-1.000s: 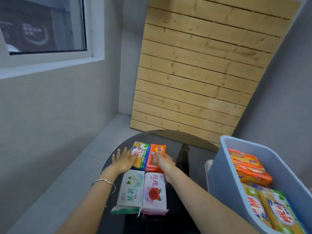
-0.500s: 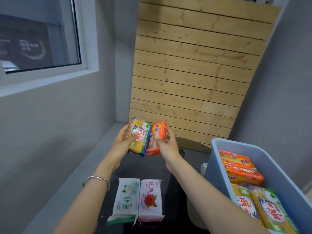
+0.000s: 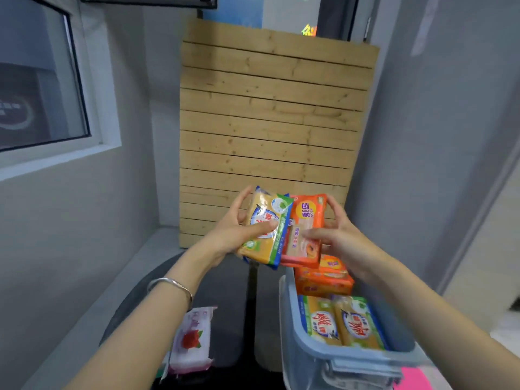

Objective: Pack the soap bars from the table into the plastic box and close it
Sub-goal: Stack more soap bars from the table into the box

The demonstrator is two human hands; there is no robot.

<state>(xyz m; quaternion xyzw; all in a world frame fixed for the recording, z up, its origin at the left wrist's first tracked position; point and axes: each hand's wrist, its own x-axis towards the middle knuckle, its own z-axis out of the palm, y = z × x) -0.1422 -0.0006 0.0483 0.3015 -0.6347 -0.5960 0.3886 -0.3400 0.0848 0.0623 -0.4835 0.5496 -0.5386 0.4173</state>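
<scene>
On the left, low on the dark round table, lying flat: a pink and white wrapped soap bar with a red rose, long way running near to far. Maybe one more pack tucked under the left arm, too hidden to tell.

Up in the air, past the table's far side: left hand curled round a yellow soap pack with a blue and white oval and a green corner, thumb across the front, other fingers behind. Right beside it and touching it, a shiny orange soap pack with a yellow label, pinched by the right hand, thumb on the front, fingers wrapped round the far edge. Both packs standing tall, tops tipped a little to the right.

Down and to the right of the two held packs: an open pale blue plastic box. Inside, orange packs at the far end and two yellow and green packs at the near end. Right hand closer to the box, nearly over its far end. Probably next: down and right, packs turned flat to fit. No lid in plain sight.
</scene>
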